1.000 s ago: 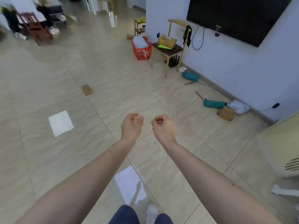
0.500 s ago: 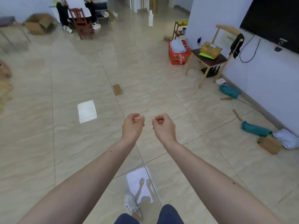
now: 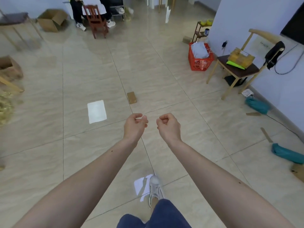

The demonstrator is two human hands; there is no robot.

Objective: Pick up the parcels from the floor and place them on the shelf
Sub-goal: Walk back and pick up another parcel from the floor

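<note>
Both my arms stretch out over the tiled floor. My left hand [image 3: 135,125] is loosely curled with nothing in it, and my right hand [image 3: 167,125] is closed in a fist, also holding nothing. A small brown cardboard parcel [image 3: 132,97] lies on the floor just beyond my hands. Two teal bag parcels lie at the right by the wall, one far [image 3: 257,105] and one near [image 3: 287,153]. A brown box [image 3: 298,171] is cut off at the right edge. No shelf is in view.
A wooden chair [image 3: 238,71] with a yellow parcel stands at the right wall beside a red basket [image 3: 199,60]. A person sits on a red chair [image 3: 97,20] at the back. Open cardboard boxes [image 3: 51,19] stand at the back left. White light patches [image 3: 96,111] mark the floor.
The view has swung left, so the wall, chair and teal parcels have shifted to the right. My hands keep the same curled pose. My foot has stepped forward.
</note>
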